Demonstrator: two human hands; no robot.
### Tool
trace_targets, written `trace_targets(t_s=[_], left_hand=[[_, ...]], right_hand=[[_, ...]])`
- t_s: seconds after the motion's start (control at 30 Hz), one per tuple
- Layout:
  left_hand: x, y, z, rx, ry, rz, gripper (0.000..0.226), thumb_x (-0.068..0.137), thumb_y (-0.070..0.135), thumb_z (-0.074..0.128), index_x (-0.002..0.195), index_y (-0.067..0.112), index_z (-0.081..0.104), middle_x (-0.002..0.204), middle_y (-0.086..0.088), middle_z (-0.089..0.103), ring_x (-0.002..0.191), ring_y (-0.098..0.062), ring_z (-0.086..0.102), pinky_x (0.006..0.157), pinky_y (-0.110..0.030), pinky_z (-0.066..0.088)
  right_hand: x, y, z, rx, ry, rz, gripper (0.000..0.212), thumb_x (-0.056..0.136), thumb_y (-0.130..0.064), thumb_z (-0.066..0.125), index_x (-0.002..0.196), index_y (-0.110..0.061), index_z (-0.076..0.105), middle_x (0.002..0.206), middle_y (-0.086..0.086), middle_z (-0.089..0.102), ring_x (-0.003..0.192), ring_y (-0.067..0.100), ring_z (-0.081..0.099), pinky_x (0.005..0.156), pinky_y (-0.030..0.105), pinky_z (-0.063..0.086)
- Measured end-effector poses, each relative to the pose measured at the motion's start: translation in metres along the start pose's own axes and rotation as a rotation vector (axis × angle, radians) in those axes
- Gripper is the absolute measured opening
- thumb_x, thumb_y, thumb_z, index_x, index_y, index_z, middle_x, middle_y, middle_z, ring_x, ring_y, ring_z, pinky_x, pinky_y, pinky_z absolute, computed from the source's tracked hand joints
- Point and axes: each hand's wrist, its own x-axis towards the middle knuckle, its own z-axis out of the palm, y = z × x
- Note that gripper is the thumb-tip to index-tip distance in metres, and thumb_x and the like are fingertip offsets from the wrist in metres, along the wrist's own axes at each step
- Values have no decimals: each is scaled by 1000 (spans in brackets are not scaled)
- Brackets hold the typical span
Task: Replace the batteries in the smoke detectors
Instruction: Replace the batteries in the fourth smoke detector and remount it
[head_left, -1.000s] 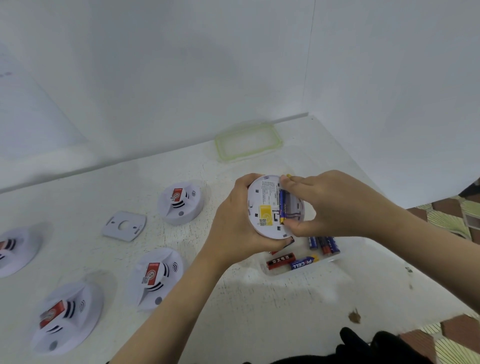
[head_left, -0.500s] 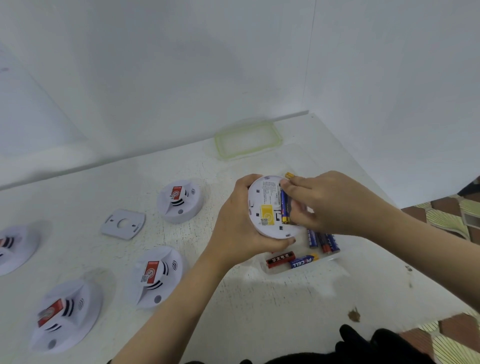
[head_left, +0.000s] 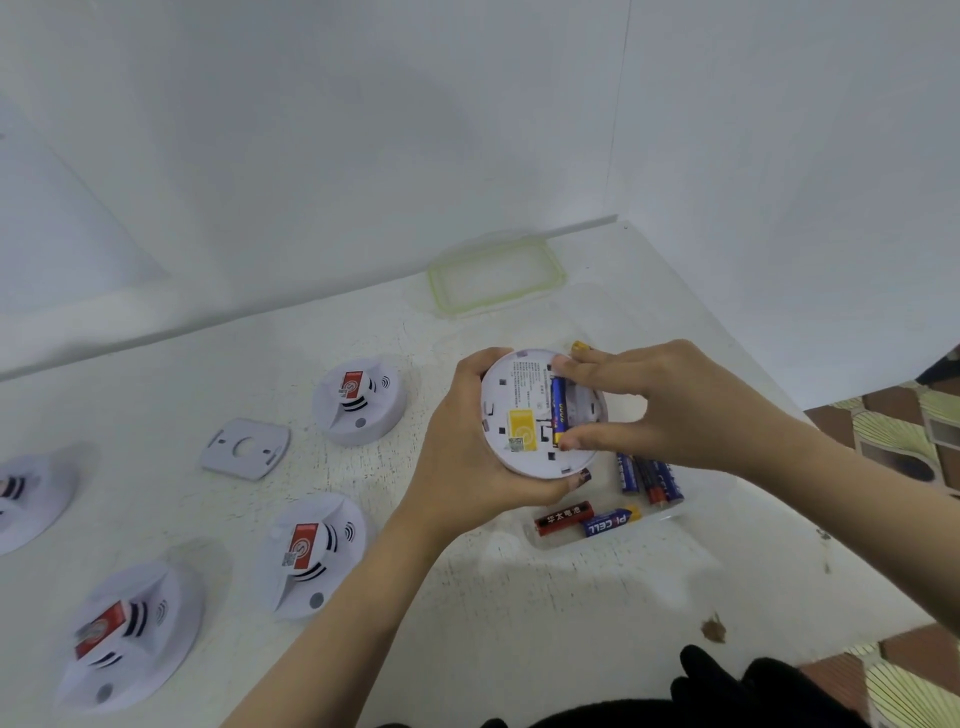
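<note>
Left hand (head_left: 467, 457) grips smoke detector (head_left: 524, 415); right hand (head_left: 670, 410) pinches blue battery (head_left: 559, 408).

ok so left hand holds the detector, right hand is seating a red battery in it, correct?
Not quite: the battery is blue, not red, per the head view. The left hand does hold the detector, and the right hand pinches that battery in it.

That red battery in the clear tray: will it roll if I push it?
Probably: the red battery is a smooth cylinder lying on its side, so it should roll sideways easily. The tray wall likely stops it soon. It looks small and rigid, so probably light and easy to pinch.
</note>
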Motion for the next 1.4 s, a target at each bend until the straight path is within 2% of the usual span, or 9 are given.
trace_targets(t_s=[0.1, 0.17, 0.23, 0.47, 0.63, 0.8, 1.1, 1.2, 1.4], left_hand=[[1, 1, -1, -10, -6, -3, 88, 48, 39, 86, 120, 40, 34, 114, 27, 55, 106, -5, 61, 83, -28, 55], [2, 2, -1, -12, -6, -5, 88, 48, 40, 85, 119, 41, 35, 113, 27, 56, 105, -6, 61, 83, -27, 55], [3, 3, 0, -12, -7, -7, 88, 47, 41, 85, 119, 41, 34, 113, 26, 56, 104, -6, 62, 83, -26, 55], [10, 6, -3, -12, 2, 11, 84, 47, 42, 83, 116, 40, 34, 111, 29, 54, 103, 1, 59, 80, -14, 50], [12, 4, -5, -24, -5, 9, 86, 47, 42, 83, 118, 39, 35, 110, 26, 56, 103, -1, 60, 81, -16, 51], [10, 0, -5, -38, -6, 13, 86, 48, 40, 84, 118, 35, 35, 110, 34, 54, 104, 3, 59, 83, -14, 49], [13, -4, -5, -46, 9, 35, 85, 49, 35, 84, 118, 34, 35, 110, 34, 54, 105, 3, 59, 81, -12, 48], [13, -9, -7, -24, 19, 62, 91, 49, 27, 91, 120, 32, 34, 113, 37, 51, 108, 6, 56, 83, -8, 46], [17, -22, -17, 16, 117, 90, 95, 50, 32, 91, 125, 34, 32, 119, 39, 42, 117, 5, 48, 91, -8, 41]], right_hand=[[0, -5, -1, -184, 22, -116, 62, 80, -52, 48, 114, -3, 66, 100, 11, 73, 60, -2, 47, 52, 17, 49], [0, -4, 2, -284, 54, -194, 59, 81, -48, 47, 108, 0, 68, 97, 16, 72, 49, 4, 33, 42, 18, 45], [-1, -1, 5, -348, 83, -256, 56, 82, -43, 48, 105, 5, 67, 95, 22, 70, 39, 16, 44, 38, 21, 42], [4, 1, 11, -392, 40, -263, 68, 101, -41, 19, 111, 12, 61, 98, 26, 64, 40, 23, 47, 38, 25, 38], [4, 0, 14, -544, 59, -326, 48, 97, -27, 34, 99, 6, 68, 95, 26, 65, 54, 24, 48, 38, 22, 35], [6, -1, 15, -403, 67, -229, 64, 102, -29, 13, 111, 10, 62, 100, 27, 65, 42, 25, 52, 40, 24, 41], [5, -13, 12, -338, 71, -129, 64, 87, -51, 39, 110, 1, 67, 116, 24, 64, 53, 23, 63, 48, 21, 46], [4, -12, 10, -281, 56, -91, 61, 94, -50, 31, 115, -4, 66, 123, 20, 61, 59, 20, 65, 54, 16, 41], [-11, -5, 8, -53, 114, 52, 46, 98, -38, 30, 126, -14, 58, 141, -2, 46, 121, 8, 51, 89, 29, 52]])
